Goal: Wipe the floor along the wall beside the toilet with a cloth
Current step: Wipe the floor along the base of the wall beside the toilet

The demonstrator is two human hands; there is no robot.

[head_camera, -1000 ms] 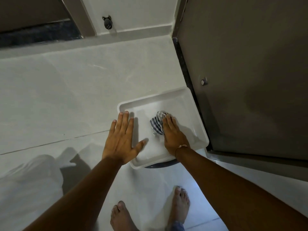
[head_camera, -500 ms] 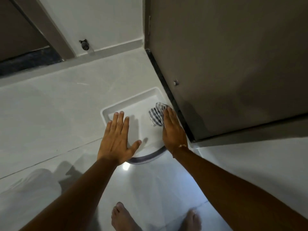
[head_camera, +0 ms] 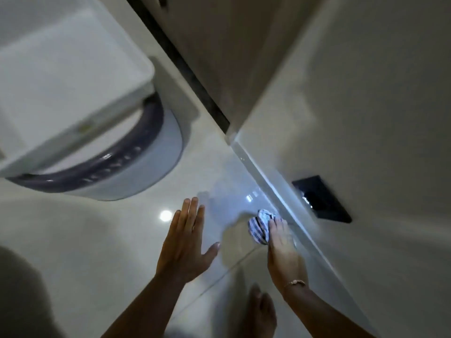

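Observation:
A crumpled blue-and-white striped cloth (head_camera: 259,225) lies on the glossy pale floor (head_camera: 122,240), right against the skirting (head_camera: 288,198) at the foot of the wall (head_camera: 366,106). My right hand (head_camera: 283,250) is pressed on the cloth, fingers over its near side. Left of it my left hand (head_camera: 186,240) hovers flat and open over the floor, fingers spread, holding nothing. The white fixture with a dark blue rim (head_camera: 102,167) fills the upper left, with a white tray (head_camera: 68,76) resting on top.
A black plate (head_camera: 322,198) is set low in the wall just beyond the cloth. A dark door edge (head_camera: 185,67) runs diagonally at top centre. My bare foot (head_camera: 260,311) stands near the bottom. A dim shadow covers the lower left floor.
The view has swung down and right. My right hand has carried the cloth off the white tray and down onto the floor by the wall. My left hand stays open beside it.

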